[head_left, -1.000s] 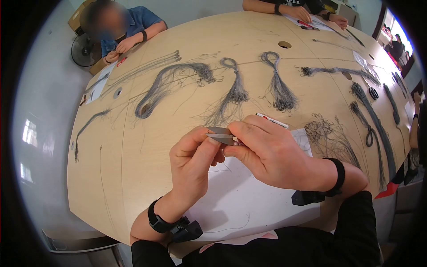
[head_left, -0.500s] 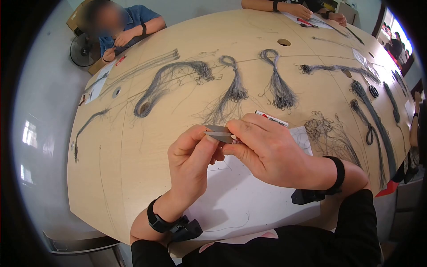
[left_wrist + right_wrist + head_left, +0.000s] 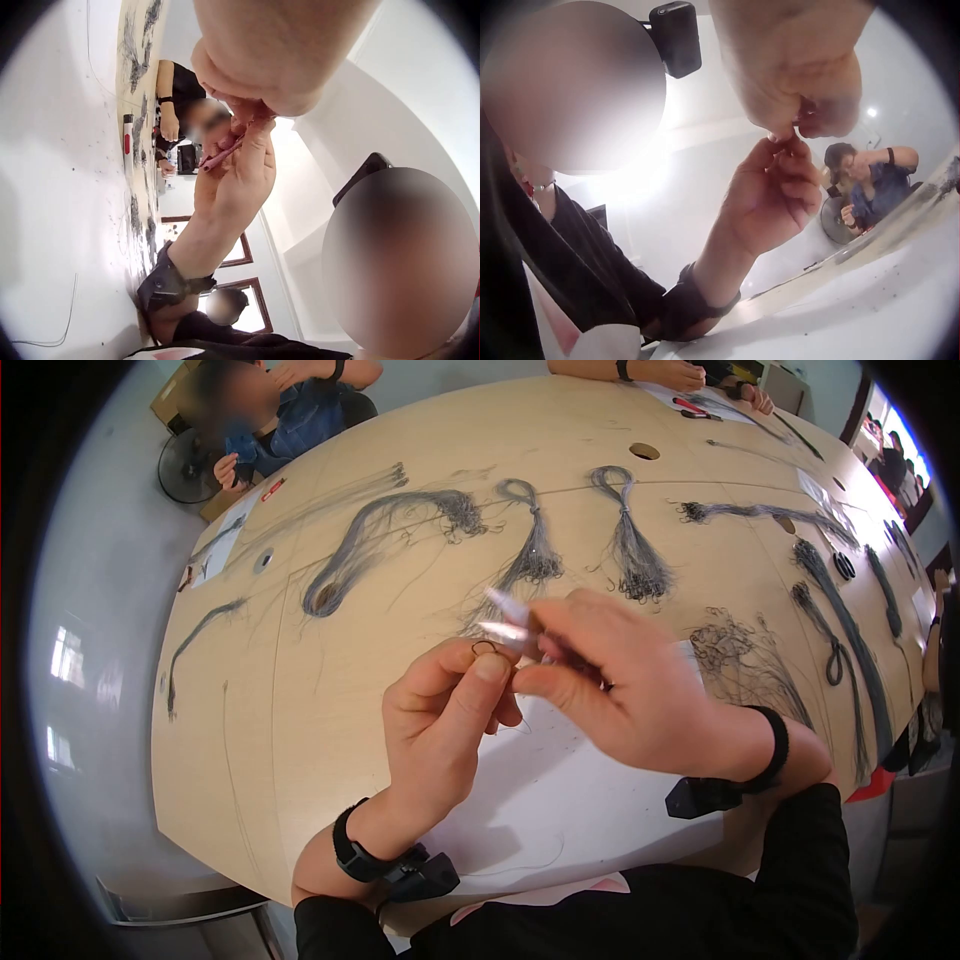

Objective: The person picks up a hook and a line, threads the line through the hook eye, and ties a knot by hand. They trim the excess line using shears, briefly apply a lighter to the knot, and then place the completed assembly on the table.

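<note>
My left hand (image 3: 440,725) pinches a small dark fish hook (image 3: 484,646) between thumb and forefinger, its bend showing above the thumbnail. Right beside it, my right hand (image 3: 640,690) grips a pair of snips, whose bright metal blades (image 3: 507,631) are parted and blurred above the hook. In the left wrist view a pinkish handle (image 3: 222,156) of the snips sticks out from the right hand's fingers. The hands meet over a white sheet (image 3: 590,800) at the table's near edge.
Tied bundles of grey line with hooks (image 3: 640,575) lie across the wooden table (image 3: 230,760). A loose hook pile (image 3: 735,650) sits right of the sheet. Black scissors (image 3: 844,566) lie further right; a marker (image 3: 127,146) is beyond the sheet. Other people (image 3: 290,420) sit opposite.
The snips' blades have parted and swung up off the left fingertips, exposing the hook. My right hand has shifted slightly. Across the table, the person at left has raised a hand.
</note>
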Motion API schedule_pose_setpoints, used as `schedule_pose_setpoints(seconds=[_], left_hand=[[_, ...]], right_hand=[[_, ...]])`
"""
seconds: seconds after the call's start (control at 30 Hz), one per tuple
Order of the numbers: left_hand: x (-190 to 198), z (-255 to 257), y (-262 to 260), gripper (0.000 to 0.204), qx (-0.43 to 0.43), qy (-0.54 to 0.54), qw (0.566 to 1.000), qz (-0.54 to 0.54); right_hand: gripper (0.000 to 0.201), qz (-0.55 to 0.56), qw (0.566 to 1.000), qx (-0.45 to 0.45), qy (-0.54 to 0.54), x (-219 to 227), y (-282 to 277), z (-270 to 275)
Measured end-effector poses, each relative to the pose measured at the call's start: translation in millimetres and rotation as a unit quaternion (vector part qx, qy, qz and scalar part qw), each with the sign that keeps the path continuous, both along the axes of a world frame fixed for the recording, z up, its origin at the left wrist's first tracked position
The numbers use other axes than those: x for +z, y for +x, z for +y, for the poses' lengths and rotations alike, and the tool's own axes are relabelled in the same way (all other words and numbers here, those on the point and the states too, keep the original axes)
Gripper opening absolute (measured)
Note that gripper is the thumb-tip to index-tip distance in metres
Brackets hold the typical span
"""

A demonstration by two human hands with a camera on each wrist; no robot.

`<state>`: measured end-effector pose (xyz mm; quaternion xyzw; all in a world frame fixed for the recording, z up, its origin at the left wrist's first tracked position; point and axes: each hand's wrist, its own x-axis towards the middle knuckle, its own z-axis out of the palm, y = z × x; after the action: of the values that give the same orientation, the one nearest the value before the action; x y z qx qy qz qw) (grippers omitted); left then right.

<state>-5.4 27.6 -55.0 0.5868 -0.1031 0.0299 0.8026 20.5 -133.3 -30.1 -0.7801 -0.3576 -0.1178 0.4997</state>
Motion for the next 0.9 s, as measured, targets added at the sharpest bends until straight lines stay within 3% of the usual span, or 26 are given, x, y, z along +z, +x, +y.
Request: schedule_pose_setpoints(seconds=[0.1,0.17,0.2,0.3,0.5,0.6,0.67,0.73,0.83,0.9], left_hand=[[1,1,0,0.014,-0.015,0.011,1.000,-0.005],[2,1,0,0.014,-0.018,0.019,1.000,0.000],[1,1,-1,0.013,-0.021,0.016,1.000,0.006],[0,-2,-1,0.011,-0.034,0.003,0.999,-0.007],[-3,-2,-3,0.009,-0.074,0.019,0.997,-0.002],[4,-8,-6,0.010,-0.058,0.022,0.998,0.024],[4,-8,-8,0.011,-0.036,0.030,0.998,0.034],[3,0,-6,0.009,-0.099,-0.027,0.993,0.053],[3,-1,-6,0.009,-0.105,-0.027,0.993,0.040],[0,-1,-5,0.009,-0.109,-0.023,0.993,0.038]], right_hand=[[0.025,0.045,0.996,-0.011,0.074,2,0,-3],[0.031,0.229,0.969,0.034,0.090,10,-1,-8],[0.034,0.243,0.965,0.045,0.094,11,-1,-9],[0.033,0.228,0.962,0.082,0.126,7,-1,-6],[0.026,0.224,0.959,0.065,0.162,2,-3,-1],[0.026,0.217,0.969,0.065,0.093,2,-1,-6],[0.025,0.235,0.964,0.068,0.102,4,0,-7],[0.025,0.251,0.959,0.071,0.110,6,3,-8],[0.024,0.246,0.960,0.056,0.125,7,6,-10],[0.024,0.272,0.949,0.095,0.125,10,6,-11]])
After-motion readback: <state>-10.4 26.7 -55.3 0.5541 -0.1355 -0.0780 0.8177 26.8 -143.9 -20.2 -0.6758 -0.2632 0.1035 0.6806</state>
